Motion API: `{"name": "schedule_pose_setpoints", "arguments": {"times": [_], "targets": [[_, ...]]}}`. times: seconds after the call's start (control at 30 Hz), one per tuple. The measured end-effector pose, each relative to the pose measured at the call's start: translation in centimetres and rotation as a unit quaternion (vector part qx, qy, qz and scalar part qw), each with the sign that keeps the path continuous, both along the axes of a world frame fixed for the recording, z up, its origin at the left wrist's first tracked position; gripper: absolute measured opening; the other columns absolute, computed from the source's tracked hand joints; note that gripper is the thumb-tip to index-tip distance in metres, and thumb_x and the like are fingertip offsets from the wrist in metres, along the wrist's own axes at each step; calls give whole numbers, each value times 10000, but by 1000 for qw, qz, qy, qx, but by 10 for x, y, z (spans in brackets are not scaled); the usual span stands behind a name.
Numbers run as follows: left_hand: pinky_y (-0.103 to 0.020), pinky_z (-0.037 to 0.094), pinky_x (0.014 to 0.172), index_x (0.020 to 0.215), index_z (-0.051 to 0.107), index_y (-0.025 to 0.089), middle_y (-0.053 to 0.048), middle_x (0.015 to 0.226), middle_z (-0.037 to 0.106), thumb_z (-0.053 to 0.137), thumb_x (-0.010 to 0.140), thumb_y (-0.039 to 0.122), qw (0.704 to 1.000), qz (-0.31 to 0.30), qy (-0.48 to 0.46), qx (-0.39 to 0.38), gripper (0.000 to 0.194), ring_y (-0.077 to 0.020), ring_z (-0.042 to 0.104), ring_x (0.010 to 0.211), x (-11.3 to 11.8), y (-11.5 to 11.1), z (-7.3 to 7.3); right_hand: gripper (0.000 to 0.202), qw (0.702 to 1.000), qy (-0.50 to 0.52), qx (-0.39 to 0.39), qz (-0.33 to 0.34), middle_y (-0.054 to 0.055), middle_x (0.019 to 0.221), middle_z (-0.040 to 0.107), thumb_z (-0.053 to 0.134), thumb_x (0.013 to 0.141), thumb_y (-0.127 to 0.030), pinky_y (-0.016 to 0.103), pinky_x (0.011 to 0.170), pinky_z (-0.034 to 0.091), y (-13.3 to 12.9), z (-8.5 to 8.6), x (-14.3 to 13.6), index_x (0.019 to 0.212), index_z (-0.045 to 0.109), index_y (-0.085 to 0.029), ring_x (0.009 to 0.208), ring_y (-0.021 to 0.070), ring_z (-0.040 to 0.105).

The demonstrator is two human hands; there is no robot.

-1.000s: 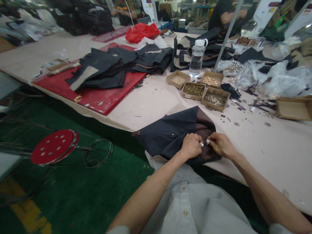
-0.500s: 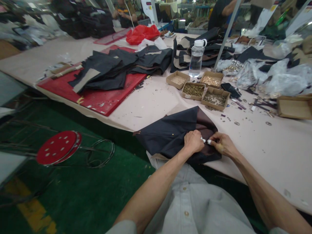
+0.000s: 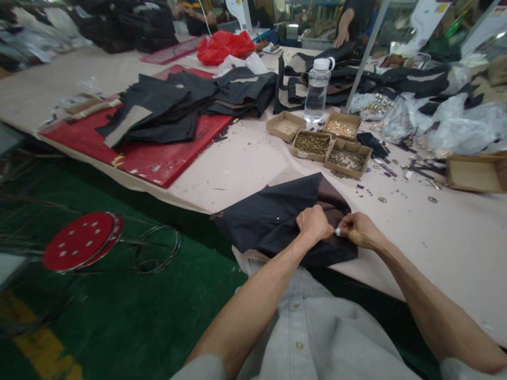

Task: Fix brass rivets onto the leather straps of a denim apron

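Observation:
A dark navy fabric piece (image 3: 261, 216) with a brown inner side (image 3: 332, 198) lies over the table's front edge, against my body. A small brass-coloured stud shows on its dark face. My left hand (image 3: 315, 222) is closed on the fabric near the brown part, its fingertips mostly hidden. Just to the right, my right hand (image 3: 358, 229) has its fingers pinched together over the brown side. A white tip (image 3: 338, 231), perhaps a covering on a finger, shows between the hands. Whatever the right fingers pinch is too small or hidden to make out.
Small cardboard boxes (image 3: 311, 146) of metal studs stand ahead, beside a water bottle (image 3: 317, 89). Dark fabric pieces (image 3: 158, 105) cover a red board (image 3: 150, 169) at left. Plastic bags (image 3: 455, 124) lie right. A red stool (image 3: 81, 240) stands on the floor. A co-worker's hand (image 3: 343, 34) is across the table.
My left hand has shifted slightly and now hides the white tip that showed at its fingers. Across the table, a co-worker's arm has lowered onto dark material. The view has turned slightly right.

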State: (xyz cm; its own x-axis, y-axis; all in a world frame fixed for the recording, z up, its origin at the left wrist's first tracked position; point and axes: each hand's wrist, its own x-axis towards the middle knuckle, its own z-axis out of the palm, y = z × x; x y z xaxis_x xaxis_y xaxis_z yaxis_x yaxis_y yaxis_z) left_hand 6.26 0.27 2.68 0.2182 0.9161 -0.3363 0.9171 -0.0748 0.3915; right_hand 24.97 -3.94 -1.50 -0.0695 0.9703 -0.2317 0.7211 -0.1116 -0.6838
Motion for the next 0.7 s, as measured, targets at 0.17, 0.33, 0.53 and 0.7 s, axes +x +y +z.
{"name": "schedule_pose_setpoints", "arguments": {"times": [0.17,0.33,0.53,0.7], "targets": [[-386,598,833,959,737,183,-157,995,763,718,620,235,999,-8,-22,31,343,-315,731,976,-7,-4,-3,290,994,96,11,-56,41,730,695,636,746,-340,260,543,412,-6,-1,25,938,742,-150,605,168,586],[-397,599,830,923,736,191,-140,968,767,703,622,222,998,0,-39,41,304,-316,736,947,-9,-9,-4,231,999,19,39,-29,45,776,727,627,773,-298,282,625,462,-7,7,14,917,757,-174,666,189,640],[-393,596,827,905,739,189,-139,941,767,685,620,215,997,-17,-51,53,291,-306,736,927,-14,-9,-13,179,978,-136,108,116,74,909,728,569,823,-188,283,765,460,7,19,-7,870,741,-189,817,200,657],[-360,590,822,878,762,246,-74,891,777,661,609,181,992,-57,-102,41,294,-280,737,919,-25,-6,-20,103,965,-177,62,182,45,790,692,577,815,-191,261,665,399,17,23,-2,865,667,-184,706,174,603]]}}
